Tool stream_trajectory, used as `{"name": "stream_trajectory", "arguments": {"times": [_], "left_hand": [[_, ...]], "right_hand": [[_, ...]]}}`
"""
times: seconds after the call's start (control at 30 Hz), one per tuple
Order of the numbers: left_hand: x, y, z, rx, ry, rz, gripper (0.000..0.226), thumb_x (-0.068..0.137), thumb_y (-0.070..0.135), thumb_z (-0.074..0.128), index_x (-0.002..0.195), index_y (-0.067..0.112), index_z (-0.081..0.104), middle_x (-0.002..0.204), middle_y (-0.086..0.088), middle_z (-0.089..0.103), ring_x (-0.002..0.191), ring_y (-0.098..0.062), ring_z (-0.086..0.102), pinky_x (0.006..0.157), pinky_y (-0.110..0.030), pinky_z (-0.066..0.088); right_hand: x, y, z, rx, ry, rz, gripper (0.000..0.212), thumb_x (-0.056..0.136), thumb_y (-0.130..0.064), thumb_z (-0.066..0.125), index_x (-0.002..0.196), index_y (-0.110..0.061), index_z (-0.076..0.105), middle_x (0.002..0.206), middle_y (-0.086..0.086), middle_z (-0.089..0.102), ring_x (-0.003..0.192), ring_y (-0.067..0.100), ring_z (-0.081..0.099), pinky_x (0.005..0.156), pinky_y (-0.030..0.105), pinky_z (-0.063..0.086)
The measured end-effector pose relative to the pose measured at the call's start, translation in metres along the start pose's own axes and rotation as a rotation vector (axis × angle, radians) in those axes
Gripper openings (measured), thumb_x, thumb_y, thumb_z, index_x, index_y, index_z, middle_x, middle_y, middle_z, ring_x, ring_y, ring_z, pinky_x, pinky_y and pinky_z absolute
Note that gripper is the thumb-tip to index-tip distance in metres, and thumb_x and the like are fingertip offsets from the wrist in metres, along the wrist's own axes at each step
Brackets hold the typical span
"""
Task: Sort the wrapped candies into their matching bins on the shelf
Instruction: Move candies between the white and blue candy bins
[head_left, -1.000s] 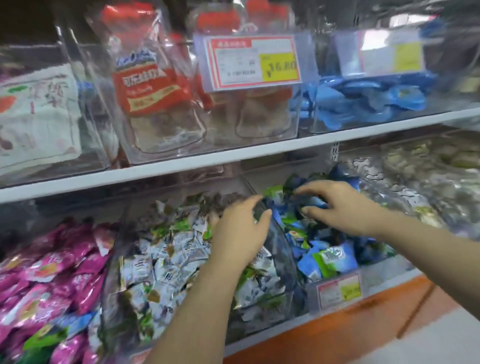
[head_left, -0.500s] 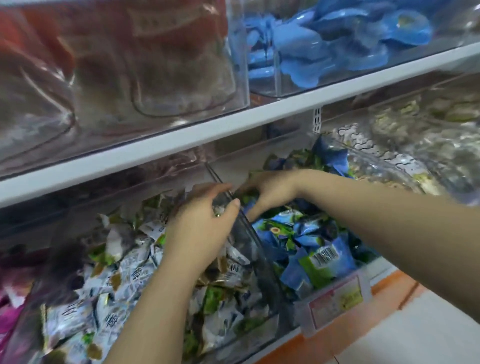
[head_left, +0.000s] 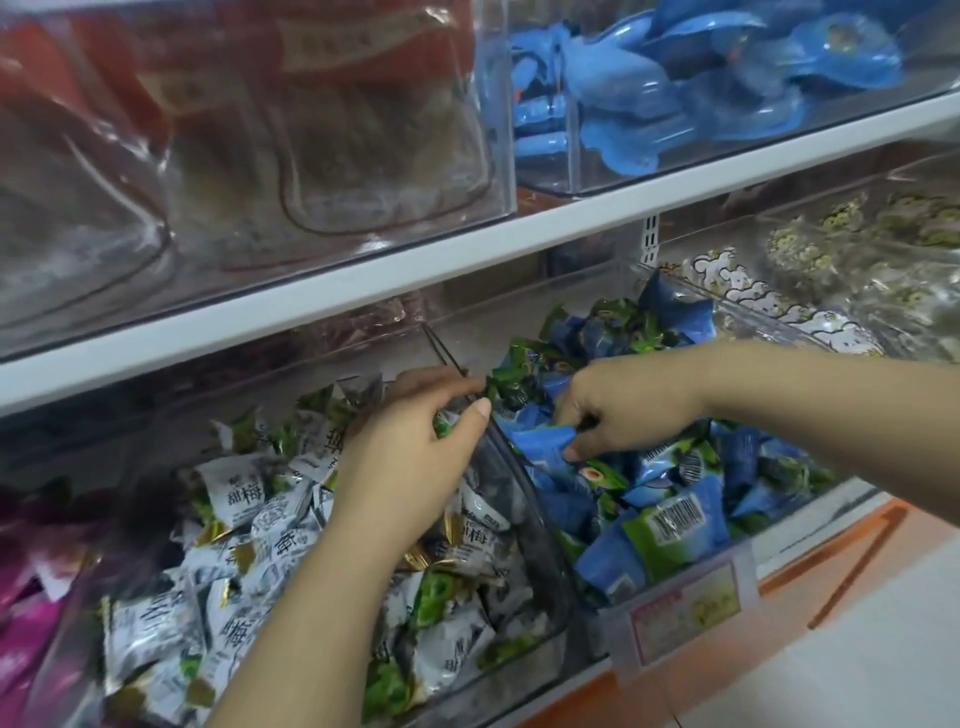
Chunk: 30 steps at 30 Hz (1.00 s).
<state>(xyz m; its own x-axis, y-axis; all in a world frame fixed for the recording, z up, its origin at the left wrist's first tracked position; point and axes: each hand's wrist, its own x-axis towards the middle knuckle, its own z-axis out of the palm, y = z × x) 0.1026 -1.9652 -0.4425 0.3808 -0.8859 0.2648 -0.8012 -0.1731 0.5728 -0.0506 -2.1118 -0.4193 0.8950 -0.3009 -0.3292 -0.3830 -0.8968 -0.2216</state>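
- Nearest, at 7 o'clock, the white-candy bin of clear plastic holds a heap of white candies with green and gold corners. They are too many to count.
- At 9 o'clock, at the frame edge, lie pink candies. I cannot make out their container.
- At 4 o'clock the blue-candy bin, also clear, stands against the first. It is full of blue candies with green parts, and one price tag hangs on its front.
- Two hands are in view. The left hand comes from 6 o'clock and lies over the white candies, with its fingers curled at the wall between the two bins. Thumb and forefinger are close together, but I cannot tell if they hold something.
- The right hand comes from 3 o'clock, above the blue heap. Its thumb and curled fingers pinch one blue candy by the wrapper edge. This candy is inside the blue-candy bin, just beside the shared wall.
- Farther, at 2 o'clock, the right bin holds pale candies with small drawings, all blurred.
- One white shelf board crosses from 9 to 2 o'clock above these three bins.
- On it stand two more clear bins. The upper left bin at 11 o'clock holds brown bags with red tops, and the upper right bin at 1 o'clock holds flat blue packets.
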Motion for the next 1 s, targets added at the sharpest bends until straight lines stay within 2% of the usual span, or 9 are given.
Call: {"name": "stream_trajectory", "arguments": {"times": [0.1,0.2,0.27,0.33,0.4,0.53,0.67,0.9,1.0], "left_hand": [[0.001,-0.001,0.0,0.003,-0.005,0.009,0.031,0.09,0.052,0.045,0.116,0.046,0.06,0.132,0.024,0.046,0.107,0.004,0.045,0.093,-0.025,0.039],[0.001,-0.002,0.001,-0.001,-0.001,0.012,0.03,0.09,0.051,0.046,0.115,0.046,0.061,0.13,0.025,0.045,0.111,0.003,0.045,0.093,-0.022,0.035],[0.002,-0.002,0.001,-0.008,0.005,0.018,0.03,0.089,0.05,0.046,0.115,0.044,0.062,0.13,0.023,0.046,0.111,0.003,0.044,0.093,-0.022,0.034],[0.002,-0.001,0.001,-0.009,0.005,0.02,0.029,0.09,0.049,0.047,0.115,0.043,0.062,0.129,0.023,0.046,0.107,0.005,0.042,0.092,-0.021,0.034],[0.002,0.0,0.001,-0.017,0.004,0.011,0.028,0.09,0.048,0.048,0.114,0.043,0.062,0.128,0.023,0.047,0.104,0.006,0.041,0.091,-0.021,0.035],[0.001,0.0,0.001,-0.021,-0.002,0.011,0.028,0.089,0.049,0.048,0.114,0.044,0.061,0.129,0.023,0.046,0.11,0.002,0.044,0.092,-0.021,0.034],[0.001,-0.001,0.001,-0.031,-0.02,0.01,0.03,0.089,0.05,0.046,0.115,0.045,0.06,0.132,0.024,0.044,0.109,0.006,0.04,0.091,-0.02,0.031],[-0.001,0.001,-0.004,-0.021,-0.035,0.013,0.032,0.09,0.049,0.046,0.12,0.044,0.057,0.132,0.024,0.044,0.112,0.004,0.044,0.093,-0.021,0.035],[-0.005,0.004,-0.005,-0.072,0.011,0.002,0.036,0.091,0.048,0.048,0.127,0.045,0.05,0.12,0.013,0.059,0.078,0.002,0.057,0.071,-0.02,0.045]], "right_hand": [[-0.003,-0.001,0.003,-0.004,-0.052,-0.022,0.023,0.096,-0.03,0.048,0.1,-0.015,0.066,0.117,0.011,0.062,0.105,0.028,0.057,0.093,0.044,0.046],[-0.014,-0.007,-0.001,0.067,-0.125,0.036,0.037,0.098,-0.022,0.041,0.134,-0.024,0.052,0.148,-0.008,0.039,0.135,0.011,0.035,0.114,0.03,0.026],[-0.019,-0.008,-0.005,0.194,-0.091,0.052,0.034,0.097,-0.025,0.045,0.129,-0.027,0.057,0.142,-0.012,0.046,0.129,0.004,0.042,0.11,0.022,0.029],[-0.016,-0.007,-0.012,0.27,0.053,0.054,0.026,0.094,-0.038,0.051,0.114,-0.032,0.067,0.124,-0.015,0.062,0.114,0.006,0.056,0.104,0.023,0.039],[-0.002,-0.003,-0.019,0.232,0.218,0.094,0.029,0.092,-0.047,0.05,0.115,-0.036,0.064,0.114,-0.018,0.062,0.108,0.007,0.058,0.099,0.026,0.041],[0.04,0.005,-0.018,0.208,0.262,0.148,0.038,0.097,-0.032,0.049,0.133,-0.024,0.051,0.134,-0.004,0.053,0.116,0.013,0.051,0.092,0.021,0.035],[0.062,0.008,-0.011,0.113,0.166,0.195,0.029,0.096,-0.024,0.052,0.123,-0.019,0.062,0.126,-0.002,0.061,0.107,0.014,0.055,0.081,0.019,0.034],[0.045,0.017,-0.018,0.241,0.624,0.239,0.009,0.087,-0.022,0.064,0.095,-0.022,0.068,0.096,-0.01,0.061,0.09,0.006,0.052,0.074,0.016,0.035],[0.024,0.011,-0.022,0.557,0.813,0.162,0.011,0.083,-0.016,0.069,0.09,-0.023,0.063,0.089,-0.009,0.062,0.086,0.005,0.056,0.07,0.01,0.042]]}}
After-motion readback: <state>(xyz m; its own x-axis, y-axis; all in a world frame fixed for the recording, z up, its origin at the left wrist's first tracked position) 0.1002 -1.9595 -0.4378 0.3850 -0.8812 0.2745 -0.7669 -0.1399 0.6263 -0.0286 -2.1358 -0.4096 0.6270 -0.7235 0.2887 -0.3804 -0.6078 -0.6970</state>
